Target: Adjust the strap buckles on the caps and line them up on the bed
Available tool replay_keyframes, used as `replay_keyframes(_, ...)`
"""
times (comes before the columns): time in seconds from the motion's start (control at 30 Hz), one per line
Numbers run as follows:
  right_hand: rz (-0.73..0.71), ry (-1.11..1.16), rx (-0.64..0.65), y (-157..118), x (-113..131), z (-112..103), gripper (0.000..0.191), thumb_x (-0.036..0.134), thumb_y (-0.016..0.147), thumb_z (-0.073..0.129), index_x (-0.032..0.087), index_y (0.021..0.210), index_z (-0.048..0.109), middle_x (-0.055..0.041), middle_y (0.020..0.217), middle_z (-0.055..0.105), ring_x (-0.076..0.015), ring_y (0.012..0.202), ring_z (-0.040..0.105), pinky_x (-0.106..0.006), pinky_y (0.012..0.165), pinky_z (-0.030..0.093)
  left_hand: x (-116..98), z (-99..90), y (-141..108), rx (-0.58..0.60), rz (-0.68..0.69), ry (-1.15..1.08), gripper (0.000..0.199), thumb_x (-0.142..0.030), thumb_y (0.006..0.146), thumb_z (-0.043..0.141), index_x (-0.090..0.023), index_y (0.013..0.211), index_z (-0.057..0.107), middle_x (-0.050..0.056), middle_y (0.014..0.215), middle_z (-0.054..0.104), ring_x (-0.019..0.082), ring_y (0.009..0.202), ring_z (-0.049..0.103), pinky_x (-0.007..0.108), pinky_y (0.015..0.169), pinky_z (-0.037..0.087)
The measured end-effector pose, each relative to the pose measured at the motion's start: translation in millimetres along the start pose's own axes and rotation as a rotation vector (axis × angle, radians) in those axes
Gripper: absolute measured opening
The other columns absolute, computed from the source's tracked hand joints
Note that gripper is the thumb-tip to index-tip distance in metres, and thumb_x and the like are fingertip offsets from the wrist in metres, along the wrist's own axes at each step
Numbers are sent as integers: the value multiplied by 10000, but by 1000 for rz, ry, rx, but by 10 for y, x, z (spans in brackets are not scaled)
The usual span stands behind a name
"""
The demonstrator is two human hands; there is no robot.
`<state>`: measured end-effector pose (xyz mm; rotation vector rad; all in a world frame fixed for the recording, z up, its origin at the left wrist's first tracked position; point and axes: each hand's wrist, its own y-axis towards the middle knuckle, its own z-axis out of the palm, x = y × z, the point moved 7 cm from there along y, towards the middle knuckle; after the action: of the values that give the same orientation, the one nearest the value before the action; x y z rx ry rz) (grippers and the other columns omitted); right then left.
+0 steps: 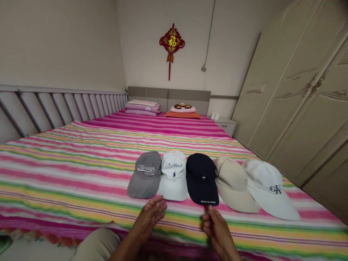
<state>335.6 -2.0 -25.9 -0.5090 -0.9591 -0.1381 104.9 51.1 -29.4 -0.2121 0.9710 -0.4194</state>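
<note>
Five baseball caps lie side by side in a tight row across the lower middle of the frame, on a bed with a pink, yellow, green and white striped cover (67,174). From the left they run: a grey cap (144,174) with "Always" stitched on its front, a pale blue-white cap (174,174) with a small dark pony logo, a navy cap (201,177), a beige cap (233,185), and a white cap (269,188) with a dark CK logo. All rest crown up with their brims toward the person, which seems to keep the logos in view and the brims within easy reach of the near edge of the bed. The last two angle their brims toward the lower right, and their crowns seem to touch. The left hand (149,217) sits open with its fingers loosely spread, holding nothing, just below the brims of the grey and pale caps. The right hand (217,227) is half curled under the navy cap's brim, its fingertips (210,208) at the edge; whether they have hold of it I cannot tell. A beige trouser leg (95,246) shows at the lower left, and folded pink bedding (143,107) and an orange cushion (182,114) lie against the headboard (168,95) at the upper middle
</note>
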Motion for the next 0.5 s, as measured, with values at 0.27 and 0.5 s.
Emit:
replay_keyframes(0.27,12,39,-13,155,12,-15,491,443,452,769,175,669,420,67,441,523,-29,350,398,-136,339,328,41,70,85,66,-27,-213,200,-127,720,582,-133,916,623,102,961,633,212,1042,540,331,906,394)
replay_keyframes(0.5,14,24,-6,176,-20,-17,459,442,487,753,172,669,430,61,437,526,-32,343,388,-144,337,323,53,67,75,87,-15,-236,204,-90,717,566,-125,906,634,99,942,650,191,986,574,336,928,383)
